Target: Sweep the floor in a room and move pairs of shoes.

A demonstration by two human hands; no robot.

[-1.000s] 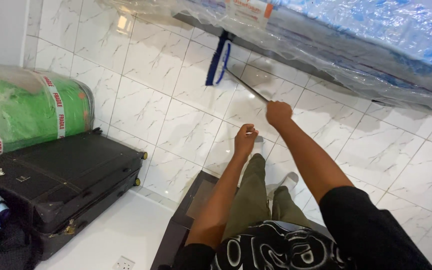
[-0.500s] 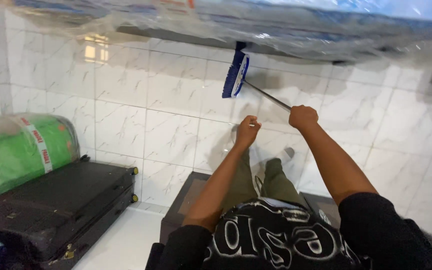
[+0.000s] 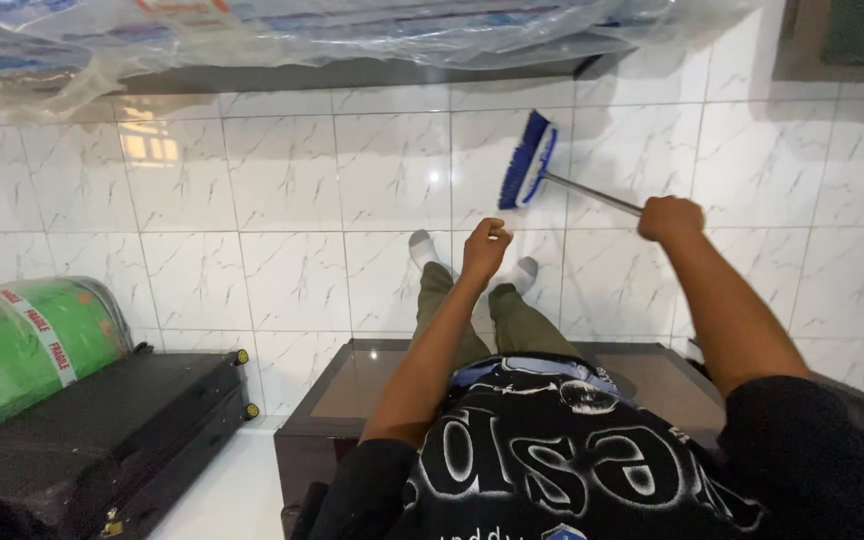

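White marble floor tiles (image 3: 282,190) look clean where visible, so how much sweeping is left I cannot tell; right hand (image 3: 670,218) clamps the broom (image 3: 529,160) handle, left hand (image 3: 485,245) curled near its end; bristles rest beside the plastic-wrapped mattress (image 3: 282,30).

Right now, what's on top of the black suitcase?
A green roll wrapped in clear plastic with red-and-white tape lies on the suitcase at its left end. The rest of the lid shows bare. What lies past the left frame edge cannot be seen.
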